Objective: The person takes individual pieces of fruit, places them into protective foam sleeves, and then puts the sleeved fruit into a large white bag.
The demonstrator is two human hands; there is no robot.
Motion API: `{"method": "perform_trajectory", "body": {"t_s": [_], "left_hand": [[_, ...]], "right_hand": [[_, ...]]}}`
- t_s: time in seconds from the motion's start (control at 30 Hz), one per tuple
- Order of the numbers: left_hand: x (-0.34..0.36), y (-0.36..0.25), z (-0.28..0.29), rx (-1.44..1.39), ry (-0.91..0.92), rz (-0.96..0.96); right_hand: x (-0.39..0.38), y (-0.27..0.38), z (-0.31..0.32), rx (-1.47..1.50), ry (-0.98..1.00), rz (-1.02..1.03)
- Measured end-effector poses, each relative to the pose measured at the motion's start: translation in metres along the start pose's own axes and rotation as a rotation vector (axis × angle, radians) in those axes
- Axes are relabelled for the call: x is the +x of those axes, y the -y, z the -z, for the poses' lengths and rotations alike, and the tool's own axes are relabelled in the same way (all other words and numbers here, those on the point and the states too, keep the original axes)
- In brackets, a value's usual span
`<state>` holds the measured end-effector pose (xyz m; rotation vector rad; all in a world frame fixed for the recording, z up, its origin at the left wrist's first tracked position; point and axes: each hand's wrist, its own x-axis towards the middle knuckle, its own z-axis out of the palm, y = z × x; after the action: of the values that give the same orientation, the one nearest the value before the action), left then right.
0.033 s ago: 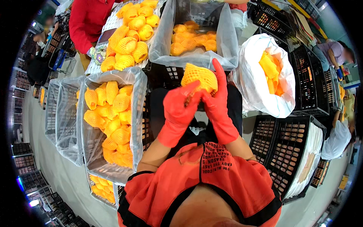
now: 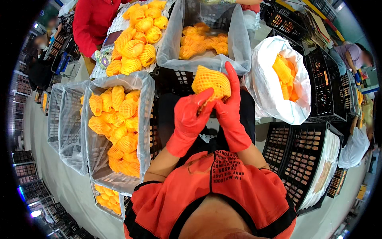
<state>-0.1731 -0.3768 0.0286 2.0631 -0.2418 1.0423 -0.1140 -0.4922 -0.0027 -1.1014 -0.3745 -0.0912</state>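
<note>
Between my two red-gloved hands is a rounded fruit in a yellow foam net sleeve, held up over my lap; the net hides what kind of fruit it is. My left hand pinches at the lower left end of the sleeve. Cupping the fruit from the right and below, my right hand has one finger stretched up alongside it. Just beyond stands a plastic-lined crate with several netted fruits on its bottom. To my left, another lined crate is heaped with netted fruits.
A white sack of yellow-orange foam nets stands at right, with black crates nearer me. Across from me, netted fruits lie on a white bumpy tray beside a co-worker's red sleeve. An empty-looking lined crate is far left.
My hands and the netted fruit have shifted very slightly to the right. My left hand's fingers sit a little lower on the sleeve. Nothing was let go.
</note>
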Motion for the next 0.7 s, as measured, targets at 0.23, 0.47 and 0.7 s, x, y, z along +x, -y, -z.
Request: {"method": "perform_trajectory", "body": {"t_s": [0.23,0.47,0.7], "left_hand": [[-0.014,0.011,0.008,-0.324,0.161,0.122],[-0.005,0.031,0.009,-0.986,-0.183,0.742],[0.005,0.060,0.033,-1.061,-0.334,0.836]], "right_hand": [[0.002,0.005,-0.007,-0.224,-0.015,0.051],[0.000,-0.010,-0.012,-0.607,0.056,0.383],[0.047,0.009,-0.027,-0.878,0.669,0.289]]}}
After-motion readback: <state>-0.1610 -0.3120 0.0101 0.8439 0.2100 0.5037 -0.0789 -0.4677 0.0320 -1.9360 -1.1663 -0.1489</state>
